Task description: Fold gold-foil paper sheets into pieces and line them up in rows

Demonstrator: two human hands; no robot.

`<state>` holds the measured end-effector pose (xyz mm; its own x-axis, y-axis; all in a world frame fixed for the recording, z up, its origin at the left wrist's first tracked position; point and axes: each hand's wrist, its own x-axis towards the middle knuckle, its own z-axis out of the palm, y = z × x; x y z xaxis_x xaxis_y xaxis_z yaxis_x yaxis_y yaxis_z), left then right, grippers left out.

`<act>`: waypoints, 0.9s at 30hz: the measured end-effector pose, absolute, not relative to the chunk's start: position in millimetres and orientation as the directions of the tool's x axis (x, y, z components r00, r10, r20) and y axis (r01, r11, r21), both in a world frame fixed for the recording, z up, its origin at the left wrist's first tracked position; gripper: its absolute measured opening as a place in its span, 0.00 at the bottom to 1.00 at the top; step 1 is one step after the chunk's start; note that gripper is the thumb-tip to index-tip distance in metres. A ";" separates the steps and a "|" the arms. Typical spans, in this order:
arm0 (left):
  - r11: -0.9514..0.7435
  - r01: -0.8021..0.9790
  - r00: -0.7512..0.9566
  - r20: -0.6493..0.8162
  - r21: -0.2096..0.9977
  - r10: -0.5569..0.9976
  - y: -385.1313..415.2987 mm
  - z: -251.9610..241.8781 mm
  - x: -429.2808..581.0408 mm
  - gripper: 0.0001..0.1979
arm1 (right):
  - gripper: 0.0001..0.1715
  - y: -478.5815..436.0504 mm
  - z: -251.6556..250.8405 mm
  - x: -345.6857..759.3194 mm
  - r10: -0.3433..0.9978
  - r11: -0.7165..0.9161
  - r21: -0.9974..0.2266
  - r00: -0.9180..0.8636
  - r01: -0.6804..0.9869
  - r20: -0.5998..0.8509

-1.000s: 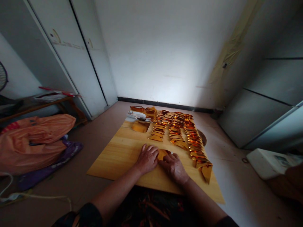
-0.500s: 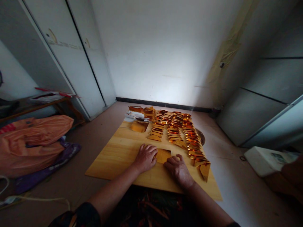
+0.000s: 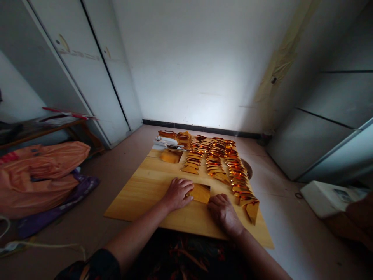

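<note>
A shiny gold sheet (image 3: 200,192) lies flat on the wooden board (image 3: 131,198), between my hands. At its left end rests my left hand (image 3: 178,194), the thumb apart from the other fingers and the fingertips on the sheet's edge. My right hand (image 3: 223,212) is at the sheet's lower right corner with its fingers curled together; what they hold, if anything, is hidden. Rows of folded gold pieces (image 3: 214,160) stand beyond and to the right. Another gold sheet (image 3: 170,156) lies near the board's back left.
White and gold bundles (image 3: 166,142) sit at the board's back left corner. Orange cloth (image 3: 43,175) and a purple bag (image 3: 62,202) are on the left. A white box (image 3: 326,198) stands on the floor at right. Behind the board is a wall.
My right hand has moved slightly right, its raised finger now curled in, and more of the sheet's right end shows. The thumb of my left hand has spread away from its fingers.
</note>
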<state>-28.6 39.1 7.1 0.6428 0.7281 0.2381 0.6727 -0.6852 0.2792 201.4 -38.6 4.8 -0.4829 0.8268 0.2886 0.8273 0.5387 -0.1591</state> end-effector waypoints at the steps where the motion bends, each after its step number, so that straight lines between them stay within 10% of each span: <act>1: -0.685 0.671 0.643 0.238 0.284 0.728 40.6 5.0 -29.7 0.17 | 0.10 -38.7 4.2 201.6 0.825 0.540 -0.154 -0.484 0.827 0.292; 27: -0.686 0.683 0.617 0.305 0.251 0.725 35.2 2.9 -25.3 0.19 | 0.14 -19.1 -3.3 194.5 0.871 0.397 -0.299 -0.253 0.868 0.421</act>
